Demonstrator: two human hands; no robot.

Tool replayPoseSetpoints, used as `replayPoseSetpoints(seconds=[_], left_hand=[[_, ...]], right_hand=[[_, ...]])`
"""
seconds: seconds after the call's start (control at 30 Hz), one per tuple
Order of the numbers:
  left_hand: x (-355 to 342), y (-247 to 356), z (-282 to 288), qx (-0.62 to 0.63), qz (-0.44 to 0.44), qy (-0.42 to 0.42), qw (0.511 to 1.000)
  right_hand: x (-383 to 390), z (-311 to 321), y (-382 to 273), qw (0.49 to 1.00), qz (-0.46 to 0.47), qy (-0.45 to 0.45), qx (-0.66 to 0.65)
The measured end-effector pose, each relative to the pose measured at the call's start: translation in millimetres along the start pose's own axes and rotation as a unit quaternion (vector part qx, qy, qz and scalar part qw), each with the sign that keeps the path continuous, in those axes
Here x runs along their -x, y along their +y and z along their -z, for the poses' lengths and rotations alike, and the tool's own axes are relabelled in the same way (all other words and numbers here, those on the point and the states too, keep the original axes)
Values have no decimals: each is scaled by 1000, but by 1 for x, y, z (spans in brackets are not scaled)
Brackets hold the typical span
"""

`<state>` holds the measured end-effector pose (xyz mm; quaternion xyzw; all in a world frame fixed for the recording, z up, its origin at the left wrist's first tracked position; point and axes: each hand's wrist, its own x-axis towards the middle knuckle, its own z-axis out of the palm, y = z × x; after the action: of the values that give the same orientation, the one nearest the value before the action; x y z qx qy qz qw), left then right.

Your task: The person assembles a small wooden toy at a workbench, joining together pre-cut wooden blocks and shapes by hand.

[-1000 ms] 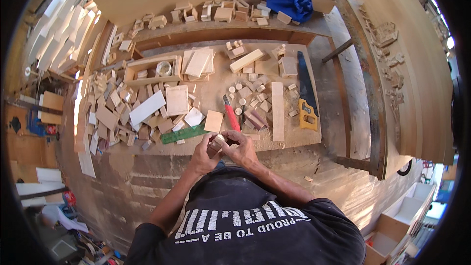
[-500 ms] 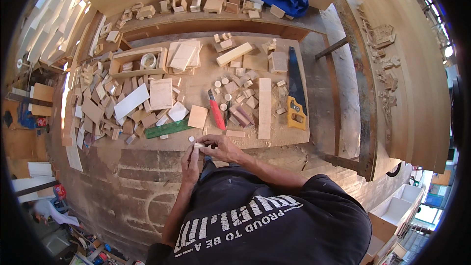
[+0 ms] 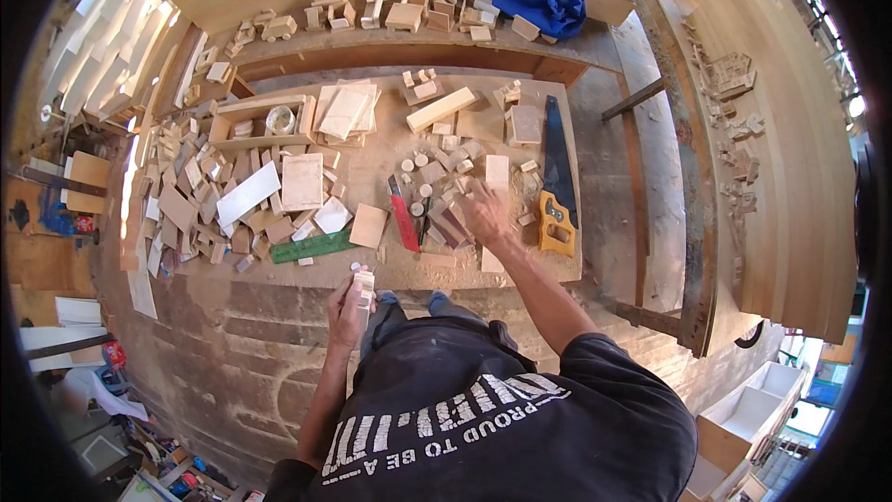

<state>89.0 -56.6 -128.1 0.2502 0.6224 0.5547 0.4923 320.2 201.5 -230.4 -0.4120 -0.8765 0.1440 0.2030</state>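
Observation:
In front of the table's near edge, my left hand point(image 3: 346, 314) is closed around a small pale wooden block point(image 3: 365, 283), apparently with stepped edges. Beyond it, my right hand point(image 3: 485, 216) reaches over the table with fingers apart and pointing down, nothing visible in them. Beneath and beside it lies a cluster of small wooden blocks point(image 3: 433, 172) and round discs point(image 3: 407, 165). A long plank point(image 3: 497, 170) is partly covered by this hand. Left of it rest a red-handled cutter point(image 3: 404, 223) and a dark slim tool point(image 3: 425, 227), perhaps a pen.
A handsaw point(image 3: 557, 223) with a yellow handle lies at the right. Leftward are a green ruler point(image 3: 313, 246), a heap of wooden offcuts point(image 3: 177, 209) and a wooden box point(image 3: 223, 130) holding a tape roll point(image 3: 281, 119). Wooden toys point(image 3: 279, 29) and a blue cloth point(image 3: 544, 2) sit on the back bench.
My right hand has left the block and moved forward and right to the block cluster. My left hand keeps the block, slightly lower and farther left.

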Motion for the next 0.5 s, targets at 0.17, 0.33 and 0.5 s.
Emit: replayPoseSetpoints(seconds=[0.17, 0.33, 0.5], left_hand=[[-2, 16, -4, -37, -7, -5, 999], [-5, 20, -11, 6, -24, -3, 1000], [-10, 38, -23, 13, -40, -22, 999]], right_hand=[[-21, -6, -2, 994, -12, -85, 64], [-25, -14, 14, 999, 35, -18, -4], [-46, 49, -19, 901, -160, -32, -402]])
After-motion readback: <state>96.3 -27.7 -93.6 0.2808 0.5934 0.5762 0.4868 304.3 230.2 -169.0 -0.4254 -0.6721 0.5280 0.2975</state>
